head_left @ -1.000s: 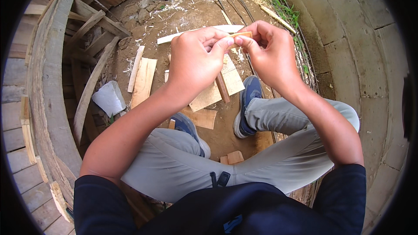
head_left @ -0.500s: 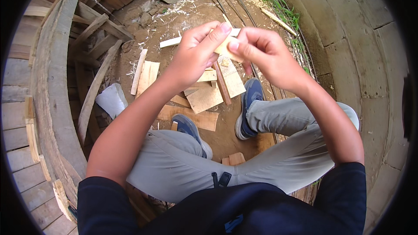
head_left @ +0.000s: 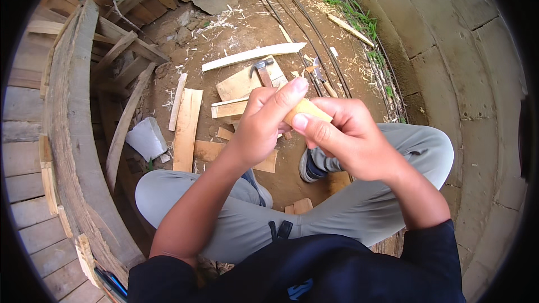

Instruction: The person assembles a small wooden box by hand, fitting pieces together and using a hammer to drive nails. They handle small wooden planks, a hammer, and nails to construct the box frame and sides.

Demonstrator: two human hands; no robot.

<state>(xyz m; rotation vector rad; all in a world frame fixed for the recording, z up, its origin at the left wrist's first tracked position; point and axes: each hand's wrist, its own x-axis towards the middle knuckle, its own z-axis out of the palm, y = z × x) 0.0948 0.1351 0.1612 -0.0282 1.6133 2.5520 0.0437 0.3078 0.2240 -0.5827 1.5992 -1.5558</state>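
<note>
A seated person in grey trousers holds a small, flat tan piece [head_left: 310, 111] above the littered dirt ground, the left hand [head_left: 261, 120] curled closed about its near-left end and the right hand [head_left: 351, 140] pinching it under the thumb. Beyond them, a claw hammer with a dark metal head [head_left: 261, 66] rests on a pale, square-cornered wooden board [head_left: 236, 82] (the hands and the held piece block part of its brown handle), just short of a long, whitish wooden strip [head_left: 252, 56]. A wooden-handled metal tool [head_left: 329, 88] lies near black cables [head_left: 299, 8] to the right. At left, a light-brown flat plank [head_left: 187, 129] lies near a whitish angular stone [head_left: 147, 137], with a weathered grey beam [head_left: 84, 134] farther out.
</note>
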